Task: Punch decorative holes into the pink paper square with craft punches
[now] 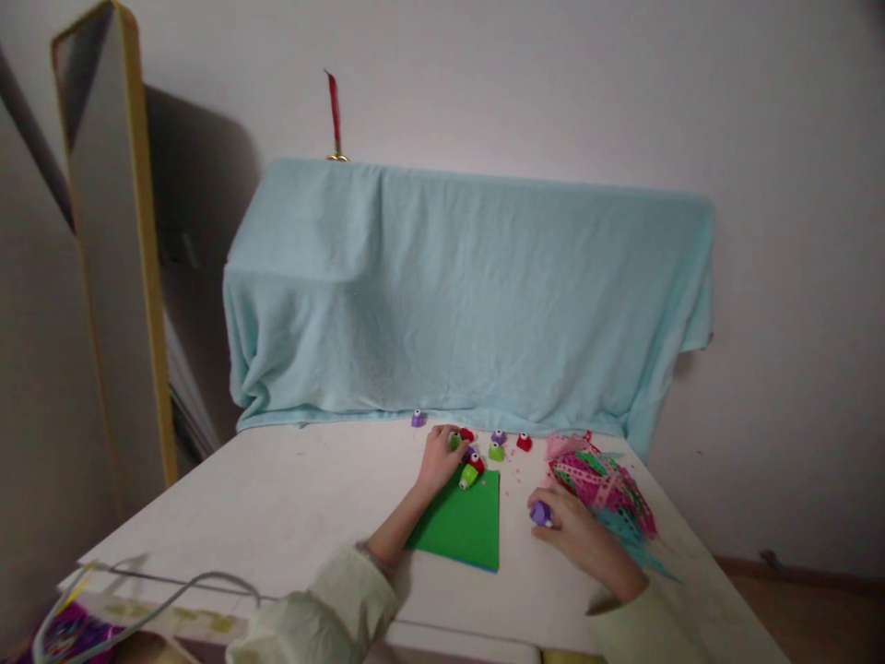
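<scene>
In the head view my right hand (563, 521) is closed around a purple craft punch (540, 514), to the right of a green paper sheet (466, 530). My left hand (441, 461) is at the far edge of that sheet, its fingers curled on a green craft punch (454, 441). Right by its fingertips, more small punches lie bunched together: a red punch (477, 463) and a light green punch (468, 477) resting on the sheet's top edge. Part of this bunch is hidden behind my left fingers.
Farther back stand a purple punch (418, 419), a light green punch (496, 451) and a red punch (524, 443). Punched paper strips (608, 484) heap up at the right. A blue cloth (470, 295) hangs behind the white table (277, 498). A grey cable (207, 579) crosses the front left.
</scene>
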`<state>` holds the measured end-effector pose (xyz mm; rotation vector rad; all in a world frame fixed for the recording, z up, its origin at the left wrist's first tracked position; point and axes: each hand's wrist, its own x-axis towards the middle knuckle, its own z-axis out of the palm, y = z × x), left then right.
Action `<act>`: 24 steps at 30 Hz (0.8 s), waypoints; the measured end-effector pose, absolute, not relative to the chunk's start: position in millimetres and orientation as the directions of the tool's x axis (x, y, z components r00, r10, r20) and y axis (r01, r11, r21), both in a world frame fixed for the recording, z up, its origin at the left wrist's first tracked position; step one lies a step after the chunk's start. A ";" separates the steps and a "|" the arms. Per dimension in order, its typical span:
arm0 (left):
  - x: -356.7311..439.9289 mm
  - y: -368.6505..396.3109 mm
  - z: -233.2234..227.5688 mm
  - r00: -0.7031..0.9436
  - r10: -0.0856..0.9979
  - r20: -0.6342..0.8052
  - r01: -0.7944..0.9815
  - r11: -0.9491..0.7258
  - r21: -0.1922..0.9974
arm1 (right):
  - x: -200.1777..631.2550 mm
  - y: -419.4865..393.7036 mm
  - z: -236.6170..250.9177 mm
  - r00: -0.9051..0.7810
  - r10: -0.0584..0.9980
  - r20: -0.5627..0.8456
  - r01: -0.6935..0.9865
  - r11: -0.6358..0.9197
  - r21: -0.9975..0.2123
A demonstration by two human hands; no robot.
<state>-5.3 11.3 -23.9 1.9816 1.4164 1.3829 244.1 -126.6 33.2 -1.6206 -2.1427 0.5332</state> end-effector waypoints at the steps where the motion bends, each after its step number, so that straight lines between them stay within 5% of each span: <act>1: -4.7 11.2 -24.0 0.044 0.858 0.512 0.541 -0.452 0.709 | 244.1 -132.3 29.6 -0.240 0.967 0.085 0.812 0.248 -0.528; 15: -17.4 21.9 -31.7 0.057 0.887 0.458 0.595 -0.399 0.698 | 268.4 -144.4 -27.3 -0.150 0.947 0.284 0.905 0.247 -0.346; 24: -35.6 27.7 -29.5 -0.004 0.877 0.480 0.675 -0.352 0.649 | 265.3 -149.6 -14.7 -0.192 0.961 0.202 0.944 0.236 -0.228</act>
